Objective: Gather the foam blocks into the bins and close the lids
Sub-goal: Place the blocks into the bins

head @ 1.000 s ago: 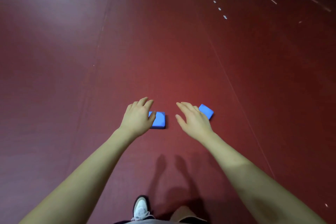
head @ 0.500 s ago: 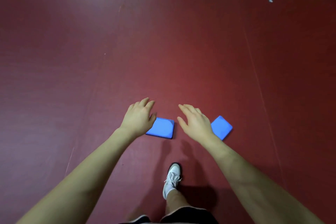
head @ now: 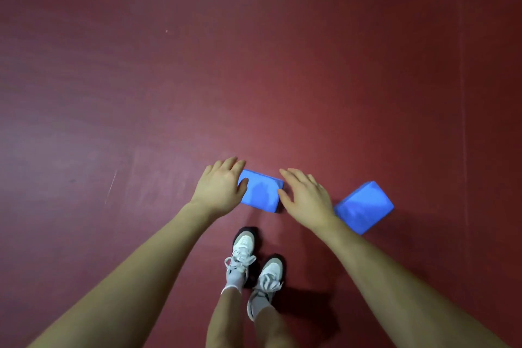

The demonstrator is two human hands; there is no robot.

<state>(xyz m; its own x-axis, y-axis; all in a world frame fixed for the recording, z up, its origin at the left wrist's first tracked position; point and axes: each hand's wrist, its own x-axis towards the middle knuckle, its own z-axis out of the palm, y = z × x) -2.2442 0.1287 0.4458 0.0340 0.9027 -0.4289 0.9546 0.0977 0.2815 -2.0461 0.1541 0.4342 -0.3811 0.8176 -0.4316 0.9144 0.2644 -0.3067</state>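
No brand, label or writing can be read on anything here. Two blue rectangular foam blocks lie on the dark red floor: the nearer foam block sits flat between the two hands, and the second foam block lies just to the right, turned at an angle, apart from the first. The left hand reaches at the first block's left end, fingers loosely spread, its grip apart, thumb over the block's edge. The right hand is at the block's right end, fingers straight and spread, its grip also apart. Two white laced sneakers stand below the blocks.
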